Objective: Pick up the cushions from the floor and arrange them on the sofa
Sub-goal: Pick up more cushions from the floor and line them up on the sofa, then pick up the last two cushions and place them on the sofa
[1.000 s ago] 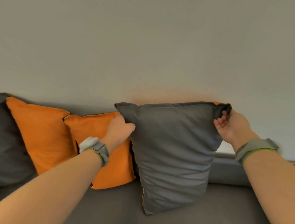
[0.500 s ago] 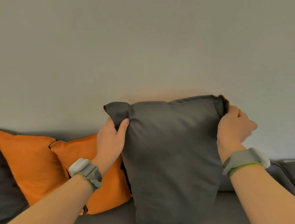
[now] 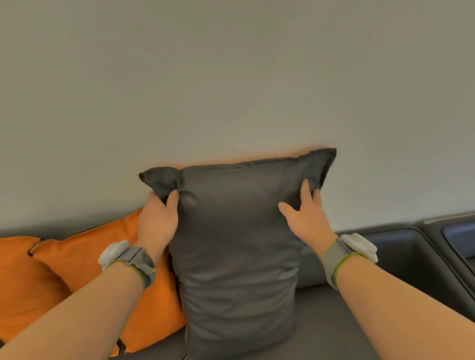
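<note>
Three cushions are seen on the dark grey sofa: one grey cushion and two orange cushions, the nearer orange cushion pressed against the grey one's left side and the farther orange cushion partly overlapped by it at the left edge. The grey cushion is stood upright on the seat, leaned back toward the pale wall. Its upper left corner is pinched by the left hand, the thumb closed over the front and the fingers wrapped behind. The right hand is laid flat against the cushion's upper right face, its fingers spread and extended upward, nothing being gripped. Both forearms are stretched forward from the lower corners, and two wristbands are counted, a left wristband and a right wristband.
</note>
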`<state>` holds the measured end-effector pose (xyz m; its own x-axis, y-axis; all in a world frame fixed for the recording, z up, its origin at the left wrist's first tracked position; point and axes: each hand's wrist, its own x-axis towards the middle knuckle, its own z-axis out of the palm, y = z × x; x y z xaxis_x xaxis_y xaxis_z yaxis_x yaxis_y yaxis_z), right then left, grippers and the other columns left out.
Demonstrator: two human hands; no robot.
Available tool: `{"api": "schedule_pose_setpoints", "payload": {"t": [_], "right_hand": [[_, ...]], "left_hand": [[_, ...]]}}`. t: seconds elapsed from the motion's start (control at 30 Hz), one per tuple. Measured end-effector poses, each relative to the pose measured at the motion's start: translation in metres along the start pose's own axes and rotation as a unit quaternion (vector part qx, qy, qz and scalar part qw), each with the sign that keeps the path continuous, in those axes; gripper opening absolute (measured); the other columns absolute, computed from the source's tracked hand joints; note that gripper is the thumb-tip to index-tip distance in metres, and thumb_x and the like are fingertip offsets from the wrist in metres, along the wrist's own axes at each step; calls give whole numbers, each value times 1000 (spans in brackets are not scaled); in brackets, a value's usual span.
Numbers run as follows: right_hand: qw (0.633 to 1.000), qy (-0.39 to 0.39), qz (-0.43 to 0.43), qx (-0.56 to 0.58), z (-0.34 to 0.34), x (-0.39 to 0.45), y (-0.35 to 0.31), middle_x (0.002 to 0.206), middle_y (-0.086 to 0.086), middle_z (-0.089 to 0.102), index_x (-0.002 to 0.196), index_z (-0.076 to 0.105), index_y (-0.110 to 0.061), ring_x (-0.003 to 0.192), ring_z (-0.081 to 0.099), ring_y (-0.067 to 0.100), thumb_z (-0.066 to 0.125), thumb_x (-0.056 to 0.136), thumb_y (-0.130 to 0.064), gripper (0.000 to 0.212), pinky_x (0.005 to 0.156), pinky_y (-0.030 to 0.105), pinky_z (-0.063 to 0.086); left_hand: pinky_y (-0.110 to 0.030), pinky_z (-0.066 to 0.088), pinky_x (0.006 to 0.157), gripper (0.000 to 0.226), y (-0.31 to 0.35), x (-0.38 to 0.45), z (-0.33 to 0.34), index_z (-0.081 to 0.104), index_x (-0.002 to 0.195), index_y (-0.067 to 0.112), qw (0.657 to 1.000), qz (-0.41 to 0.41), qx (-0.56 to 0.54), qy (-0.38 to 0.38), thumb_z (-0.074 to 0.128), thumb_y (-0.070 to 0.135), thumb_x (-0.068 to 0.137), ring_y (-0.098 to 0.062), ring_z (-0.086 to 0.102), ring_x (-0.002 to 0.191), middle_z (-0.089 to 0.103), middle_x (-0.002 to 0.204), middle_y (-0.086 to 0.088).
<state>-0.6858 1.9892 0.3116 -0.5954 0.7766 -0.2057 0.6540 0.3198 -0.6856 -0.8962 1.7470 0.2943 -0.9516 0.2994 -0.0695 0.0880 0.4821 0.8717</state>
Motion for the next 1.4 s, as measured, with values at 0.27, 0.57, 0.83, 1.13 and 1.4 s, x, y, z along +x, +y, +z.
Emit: {"api": "schedule_pose_setpoints", "payload": {"t": [0.27,0.57,0.83,1.13,1.4], "right_hand": [[997,-56,-40,-28,-55,-103,36,161,11,35,164,12,-28,146,37,35,56,97,-48,82,118,46,34],[997,-9,-47,-64,-162,-266,179,138,3,53,160,26,-34,124,53,27,49,100,-44,65,105,47,45],[985,116,127,-28,-268,-451,429,135,-3,58,155,39,-34,122,57,21,51,101,-41,56,103,41,47],[920,202,330,68,-312,-626,607,140,2,60,152,45,-27,127,56,21,53,101,-38,52,107,38,45],[830,268,458,170,-308,-688,683,138,5,59,153,44,-26,123,58,23,52,103,-35,51,105,39,47]], "left_hand": [[-52,37,119,84,35,-142,31,10,166,15,997,-23,64,-29,52,50,102,-41,39,148,39,164,-15],[-46,41,115,63,99,-374,161,36,159,23,970,87,124,-192,57,34,100,-31,45,142,53,155,-2],[-40,49,98,51,128,-624,309,45,150,31,868,217,196,-400,54,33,100,-22,59,109,61,143,8],[-45,50,103,47,126,-820,427,50,146,32,718,293,263,-574,54,34,99,-24,62,114,64,138,8],[-40,48,108,44,124,-913,522,50,147,29,596,334,293,-668,53,29,104,-19,57,125,62,138,4]]}}
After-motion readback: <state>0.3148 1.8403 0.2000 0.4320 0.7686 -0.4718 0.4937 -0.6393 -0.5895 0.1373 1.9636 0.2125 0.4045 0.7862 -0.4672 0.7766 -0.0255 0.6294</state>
